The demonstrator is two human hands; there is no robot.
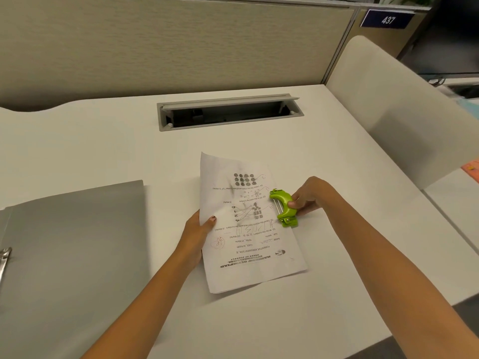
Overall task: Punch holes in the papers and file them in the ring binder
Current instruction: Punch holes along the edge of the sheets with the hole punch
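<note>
Papers: a thin stack of printed sheets (pixel 248 229) lay near the middle of the desk (pixel 103 141), turned at a slant, print upside down to the wearer. The far end curled slightly up off the desk.
Punch: a green punch (pixel 283 208) sat on the right long edge of the papers, about halfway along, its mouth facing the sheet. Whether the edge was fully inside the slot could not be told.
Right hand: the right hand (pixel 308 196) gripped the punch from the outer side, fingers curled round its body and the thumb pressed against the green handle.
Left hand: the left hand (pixel 197 229) pinched the left long edge of the papers, thumb (pixel 210 221) on top of the sheet and the other fingers hidden beneath it.
Binder: a grey binder (pixel 77 242) lay open and flat on the desk to the left, apart from the papers. Its metal ring clip (pixel 4 260) showed at the left edge of the view.
Desk: white, with an open grey cable slot (pixel 228 112) set into it beyond the papers.
Background: a beige partition (pixel 155 42) stood behind the desk, and a dark blue sign (pixel 387 19) reading 437 hung at upper right.
</note>
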